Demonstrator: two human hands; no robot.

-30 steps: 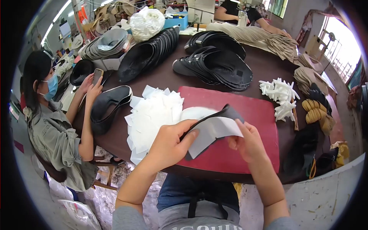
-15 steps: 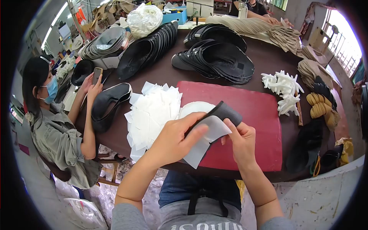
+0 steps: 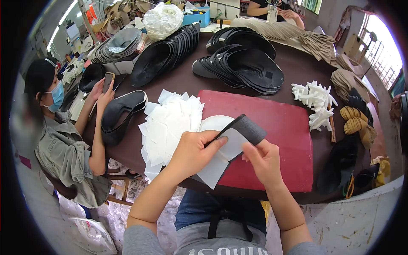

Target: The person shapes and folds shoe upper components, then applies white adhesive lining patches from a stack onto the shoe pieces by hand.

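My left hand (image 3: 193, 153) grips a black shoe upper piece (image 3: 250, 128), its thumb pressing a thin white sheet (image 3: 233, 143) against the piece. The black material curves up behind the sheet, and another pale flap hangs below, over the table edge. My right hand (image 3: 264, 161) is at the sheet's right corner, its fingers curled together and slightly blurred; what lies between the fingertips is hidden. Behind my left hand, a rounded white piece (image 3: 216, 122) lies on a red mat (image 3: 280, 127). Left of it is a heap of cut white sheets (image 3: 170, 127).
Stacked black shoe uppers (image 3: 168, 53) and more nested uppers (image 3: 242, 70) stand farther back on the brown table (image 3: 182, 80). White pieces (image 3: 314, 102) lie at right. A masked person (image 3: 68, 140) sits at left with a phone (image 3: 108, 82); another person (image 3: 276, 10) sits opposite.
My right hand's thumb and fingers have shifted slightly left and down along the sheet's edge. My left thumb now presses flat on the sheet. The person opposite has moved their hands.
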